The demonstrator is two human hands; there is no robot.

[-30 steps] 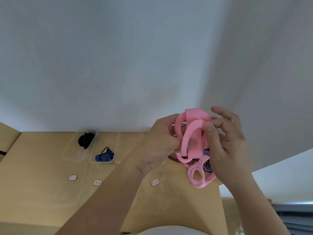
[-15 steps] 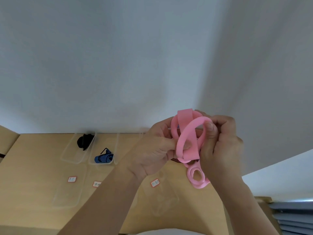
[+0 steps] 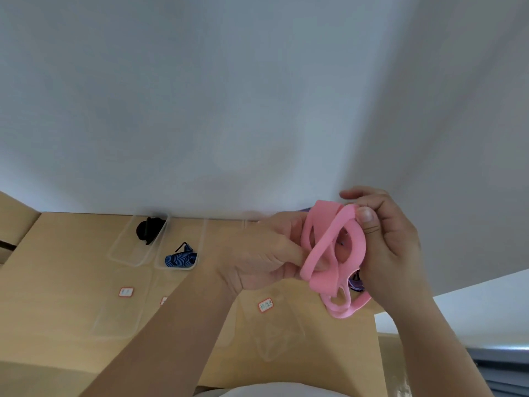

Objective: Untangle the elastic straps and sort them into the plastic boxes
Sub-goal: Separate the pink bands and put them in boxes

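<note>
A tangle of pink elastic strap (image 3: 332,253) is held in the air above the table's right side, with a bit of purple strap (image 3: 355,283) showing behind its lower loops. My left hand (image 3: 266,253) grips the tangle from the left, fingers curled into its loops. My right hand (image 3: 389,242) pinches the top of a pink loop between thumb and fingers. Clear plastic boxes stand at the table's back: one (image 3: 126,247) holds a black strap (image 3: 149,229), the one beside it (image 3: 160,263) holds a blue patterned strap (image 3: 181,259).
The tan table (image 3: 57,282) carries small red-framed labels (image 3: 126,291) (image 3: 265,305) and clear box lids (image 3: 117,316) nearer me. A white wall rises directly behind the boxes. The table's right edge lies just under my right wrist.
My right hand has closed from spread fingers to a pinch on the top pink loop. The tangle has been turned and its loops spread a little wider between both hands.
</note>
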